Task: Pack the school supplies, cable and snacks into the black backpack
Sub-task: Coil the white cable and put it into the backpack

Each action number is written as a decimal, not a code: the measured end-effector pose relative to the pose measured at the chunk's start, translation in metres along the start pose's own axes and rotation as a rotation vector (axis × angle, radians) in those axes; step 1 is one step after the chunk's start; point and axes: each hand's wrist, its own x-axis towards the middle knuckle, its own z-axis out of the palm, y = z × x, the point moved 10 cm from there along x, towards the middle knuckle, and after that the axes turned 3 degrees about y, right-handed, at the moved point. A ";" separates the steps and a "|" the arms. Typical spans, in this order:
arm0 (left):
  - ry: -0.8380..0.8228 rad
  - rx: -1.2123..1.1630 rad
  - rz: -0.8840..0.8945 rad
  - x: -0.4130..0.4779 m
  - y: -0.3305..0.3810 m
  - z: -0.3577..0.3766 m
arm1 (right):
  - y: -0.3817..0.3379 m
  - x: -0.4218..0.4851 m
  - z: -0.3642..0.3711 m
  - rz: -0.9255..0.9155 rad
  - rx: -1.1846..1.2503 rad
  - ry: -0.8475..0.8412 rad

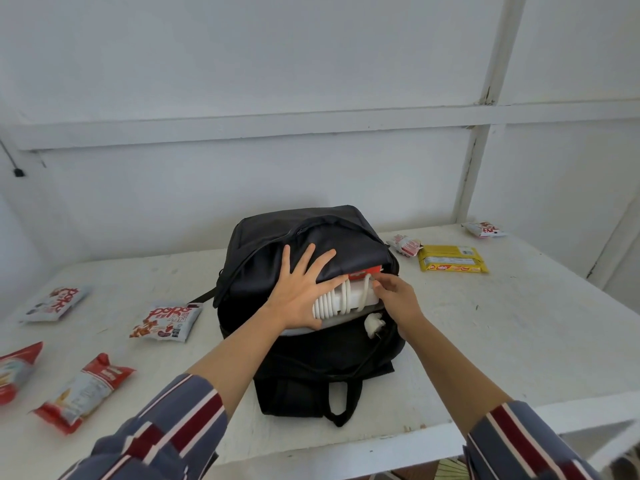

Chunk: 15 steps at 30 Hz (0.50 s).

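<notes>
Currently, black backpack (304,362): stands in the middle of the white surface (491,341), main compartment unzipped and gaping toward the person, carry handle hanging over the near edge.
Left hand (298,292): flat on the raised front panel of the backpack, fingers straight and spread, thumb lying along the underside of the bundle at the opening; it presses and grips nothing.
Right hand (398,296): at the right end of the opening, fingers curled and pinching the white cable (332,299).
White cable: wound in tight loops round a white block, lying crosswise in the mouth of the compartment, half inside, between the two hands.
Plug (375,323): white, dangling just below the bundle against the dark fabric.
Red packet (363,271): already inside, just behind the cable, only its top edge showing.
Snacks on the left: two popcorn bags (166,322) and two red-and-white packets (83,393), flat on the surface, well apart from the backpack.
Snacks on the right: a yellow biscuit pack (452,259), a small packet (403,244) touching its corner, another packet (483,229) near the far edge.
Sleeves (180,420): striped blue, red and white.
</notes>
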 end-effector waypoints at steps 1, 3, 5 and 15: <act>0.007 -0.007 0.004 0.000 0.000 0.000 | 0.002 0.002 0.000 0.024 0.010 -0.007; 0.035 -0.023 0.011 0.001 -0.001 0.000 | 0.003 0.004 0.003 0.052 0.024 -0.050; 0.055 -0.027 0.010 0.002 -0.002 -0.001 | 0.002 0.006 0.009 0.034 -0.012 -0.119; 0.238 -0.020 0.037 -0.001 -0.008 -0.006 | -0.010 0.001 0.015 -0.159 -0.045 -0.174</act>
